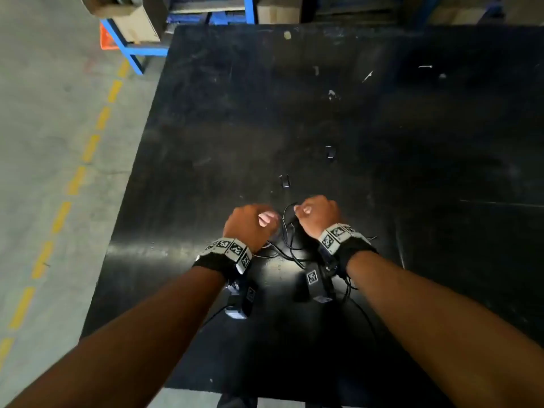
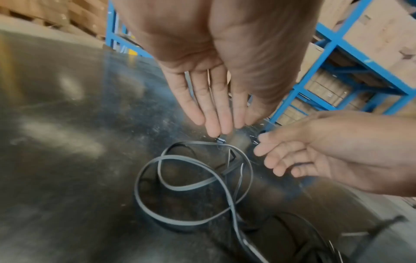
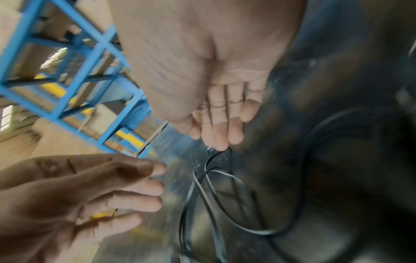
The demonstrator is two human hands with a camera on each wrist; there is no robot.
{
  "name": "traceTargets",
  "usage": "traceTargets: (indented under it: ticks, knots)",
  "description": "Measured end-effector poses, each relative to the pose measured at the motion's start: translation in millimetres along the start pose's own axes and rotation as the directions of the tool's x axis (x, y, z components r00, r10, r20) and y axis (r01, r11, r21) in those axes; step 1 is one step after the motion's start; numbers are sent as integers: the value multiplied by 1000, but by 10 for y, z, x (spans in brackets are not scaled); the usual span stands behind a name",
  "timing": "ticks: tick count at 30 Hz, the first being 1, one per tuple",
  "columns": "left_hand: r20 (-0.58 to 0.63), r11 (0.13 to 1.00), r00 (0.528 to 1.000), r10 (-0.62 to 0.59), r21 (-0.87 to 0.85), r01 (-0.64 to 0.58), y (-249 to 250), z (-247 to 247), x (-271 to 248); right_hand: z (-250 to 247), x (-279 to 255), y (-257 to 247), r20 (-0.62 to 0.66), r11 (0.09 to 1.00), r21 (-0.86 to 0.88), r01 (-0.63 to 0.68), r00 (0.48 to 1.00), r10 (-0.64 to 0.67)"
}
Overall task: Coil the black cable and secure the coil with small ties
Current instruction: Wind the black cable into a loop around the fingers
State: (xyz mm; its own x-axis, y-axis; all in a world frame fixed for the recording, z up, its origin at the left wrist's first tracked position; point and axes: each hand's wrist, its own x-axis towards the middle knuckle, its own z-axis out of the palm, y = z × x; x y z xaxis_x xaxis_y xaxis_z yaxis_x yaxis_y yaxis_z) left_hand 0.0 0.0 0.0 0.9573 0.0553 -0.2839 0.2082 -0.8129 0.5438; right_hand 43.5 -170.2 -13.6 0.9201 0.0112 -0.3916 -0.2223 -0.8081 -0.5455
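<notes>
A thin black cable lies in loose loops (image 1: pixel 287 234) on the black table (image 1: pixel 412 128), between my two hands. In the left wrist view the cable (image 2: pixel 180 187) spreads out just below my left hand (image 2: pixel 221 124), whose fingers point straight down and hold nothing. My right hand (image 3: pixel 219 140) hangs over the loops with its fingers nearly straight. Its fingertips (image 3: pixel 221 146) meet the top of one cable (image 3: pixel 211 160) loop; I see no firm grip. Two small black ties (image 1: pixel 284 181) (image 1: pixel 330 152) lie farther out on the table.
The table's left edge (image 1: pixel 129 178) drops to a concrete floor with a dashed yellow line (image 1: pixel 76 181). Blue racking (image 1: pixel 132 51) with cardboard boxes stands beyond the far edge. Small white scraps (image 1: pixel 332 95) dot the far tabletop.
</notes>
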Motion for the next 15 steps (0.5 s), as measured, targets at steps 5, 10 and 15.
traceTargets:
  ticks: [5,10,15]
  knots:
    - [67,998,996,-63,-13,64,14,204,274,306,369,-64,208,952,166,-257,953,221]
    - [16,995,997,-70,-69,71,14,152,254,300,306,24,167,897,373,-239,968,188]
    - [65,936,998,4,-352,19,188,-131,202,102,-12,62,-25,871,485,76,997,-73]
